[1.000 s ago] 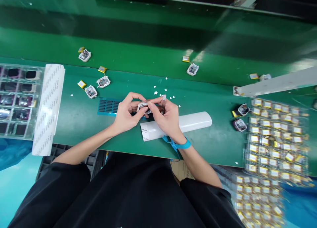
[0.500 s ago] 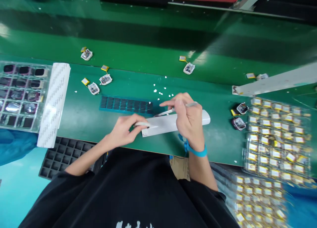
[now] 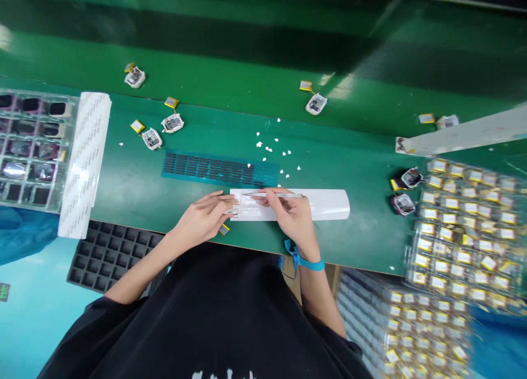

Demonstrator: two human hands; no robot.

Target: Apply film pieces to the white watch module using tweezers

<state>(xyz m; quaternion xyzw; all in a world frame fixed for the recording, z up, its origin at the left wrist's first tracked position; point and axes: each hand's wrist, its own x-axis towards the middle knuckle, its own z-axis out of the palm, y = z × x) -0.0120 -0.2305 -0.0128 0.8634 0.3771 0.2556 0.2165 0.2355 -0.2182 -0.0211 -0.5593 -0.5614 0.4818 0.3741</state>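
Note:
My left hand lies flat on the green bench, its fingers pressing the left end of a white sticker strip. A small yellow part peeks out under that hand. My right hand, with a blue wrist strap, holds thin metal tweezers lying sideways, their tips pointing left over the strip near my left fingertips. A blue sheet of dark pads lies just behind the strip.
Small white modules with yellow batteries lie scattered behind. A clear tray of parts and a white sheet sit left. Trays of yellow batteries and two dark units sit right. White scraps dot the bench.
The small module that both hands held a second ago has gone from them. Both hands came down to the white strip, and the tweezers swung level with tips pointing left.

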